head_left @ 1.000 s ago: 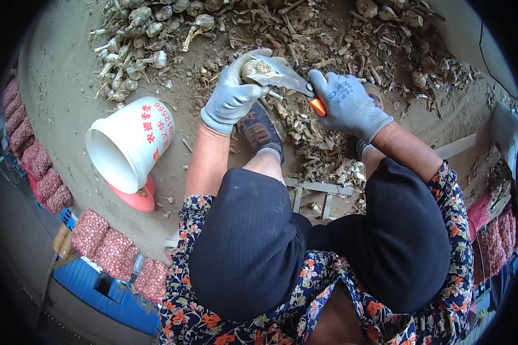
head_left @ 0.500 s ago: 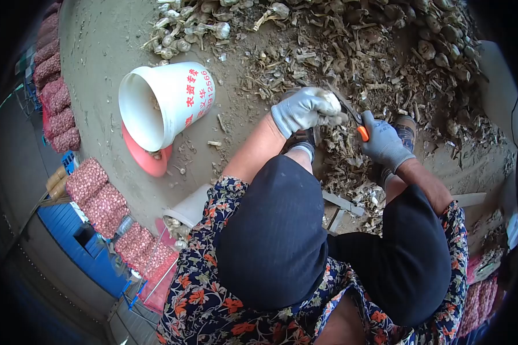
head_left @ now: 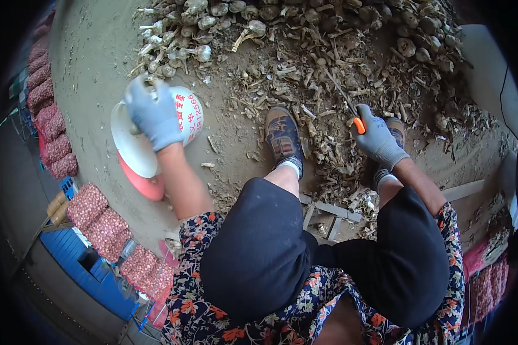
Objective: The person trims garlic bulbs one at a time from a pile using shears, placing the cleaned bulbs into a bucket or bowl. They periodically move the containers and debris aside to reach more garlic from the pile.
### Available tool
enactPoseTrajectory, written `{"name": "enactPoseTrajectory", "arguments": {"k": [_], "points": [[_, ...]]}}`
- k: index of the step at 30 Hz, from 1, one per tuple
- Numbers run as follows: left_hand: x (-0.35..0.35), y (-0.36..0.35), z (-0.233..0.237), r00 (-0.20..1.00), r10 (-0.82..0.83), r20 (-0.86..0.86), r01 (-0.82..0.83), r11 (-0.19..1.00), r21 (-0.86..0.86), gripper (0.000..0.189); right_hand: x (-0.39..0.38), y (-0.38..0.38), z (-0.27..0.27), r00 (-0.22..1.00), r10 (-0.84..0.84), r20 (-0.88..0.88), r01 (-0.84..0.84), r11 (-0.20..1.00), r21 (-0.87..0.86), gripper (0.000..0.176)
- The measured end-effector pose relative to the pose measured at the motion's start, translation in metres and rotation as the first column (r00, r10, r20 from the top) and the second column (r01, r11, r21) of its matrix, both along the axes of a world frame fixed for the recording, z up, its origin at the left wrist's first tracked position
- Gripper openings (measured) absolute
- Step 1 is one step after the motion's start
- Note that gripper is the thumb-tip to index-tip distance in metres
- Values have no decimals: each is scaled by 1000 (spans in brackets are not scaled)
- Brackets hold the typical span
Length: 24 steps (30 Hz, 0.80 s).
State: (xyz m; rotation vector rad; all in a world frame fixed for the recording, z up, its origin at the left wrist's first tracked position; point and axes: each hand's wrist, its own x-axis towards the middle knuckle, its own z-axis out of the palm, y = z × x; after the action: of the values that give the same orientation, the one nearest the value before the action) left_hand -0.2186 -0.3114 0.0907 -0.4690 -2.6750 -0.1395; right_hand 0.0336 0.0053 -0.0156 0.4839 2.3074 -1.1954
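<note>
My left hand [head_left: 153,112], in a grey-white glove, is over the mouth of a white bucket [head_left: 122,144] with red lettering. Its fingers are apart and slightly blurred. Below the palm, a small pale garlic bulb [head_left: 134,130] shows against the bucket's inside. In my gloved right hand [head_left: 380,140], the fingers wrap round an orange-handled cutting tool [head_left: 344,96]. Its long narrow blade points up and left over a heap of dry garlic stalks and skins [head_left: 328,135].
Untrimmed garlic bulbs [head_left: 198,34] lie piled at the far side. The bucket leans over a red round piece [head_left: 143,183]. My shoe [head_left: 282,135] stands beside the trimmings. Filled red mesh sacks [head_left: 101,215] line the left, and a wooden piece [head_left: 334,211] lies between my legs.
My left hand has moved from beside the blade, where it held a garlic bulb, left to the bucket. The right hand stays nearly in place with the tool.
</note>
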Motion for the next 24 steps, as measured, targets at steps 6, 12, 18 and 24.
{"name": "enactPoseTrajectory", "arguments": {"k": [6, 12, 18, 24], "points": [[-51, 163, -147, 776, 154, 611, -5, 971, -239, 53, -3, 4, 1, 996, 32, 82, -33, 999, 7, 33], [-24, 117, -130, 326, -430, 842, -514, 667, 539, 38, -2, 9, 3, 997, 68, -28, -67, 996, 59, 38], [54, 128, -79, 236, -808, 540, -459, 398, 795, 55, -30, 10, 40, 975, 116, -192, -65, 965, 254, 46], [79, 146, -52, 344, -717, 606, -2, 645, 764, 61, -33, 7, 58, 954, 267, -134, -179, 869, 460, 55]]}}
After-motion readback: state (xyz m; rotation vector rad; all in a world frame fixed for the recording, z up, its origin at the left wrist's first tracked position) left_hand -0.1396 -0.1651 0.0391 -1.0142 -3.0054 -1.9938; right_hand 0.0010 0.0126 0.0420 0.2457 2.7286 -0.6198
